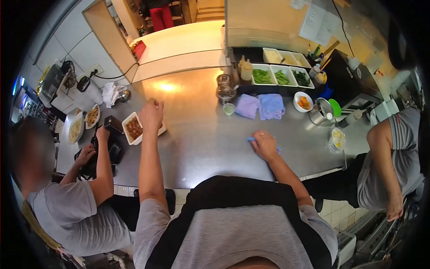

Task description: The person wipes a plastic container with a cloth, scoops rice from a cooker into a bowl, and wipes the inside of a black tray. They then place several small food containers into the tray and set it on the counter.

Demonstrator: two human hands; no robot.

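Note:
My left hand [152, 114] is raised over the steel counter, its fingers curled together; what they hold, if anything, is hidden. Just below and beside it sits a white dish [135, 141] of brown chopped food [133, 128]. Part of a white container [162, 130] shows on the other side of my wrist. My right hand [265, 145] presses down on the steel counter [201, 148], closed over a blue cloth [250, 139] whose edges stick out on both sides.
Two folded cloths [260, 106] lie ahead of my right hand. Behind them stand tubs of greens [280, 76] and squeeze bottles [246, 69]. A bowl [303, 109] and metal pot [320, 120] stand right. A person [76, 210] works at left; another [389, 157] stands at right.

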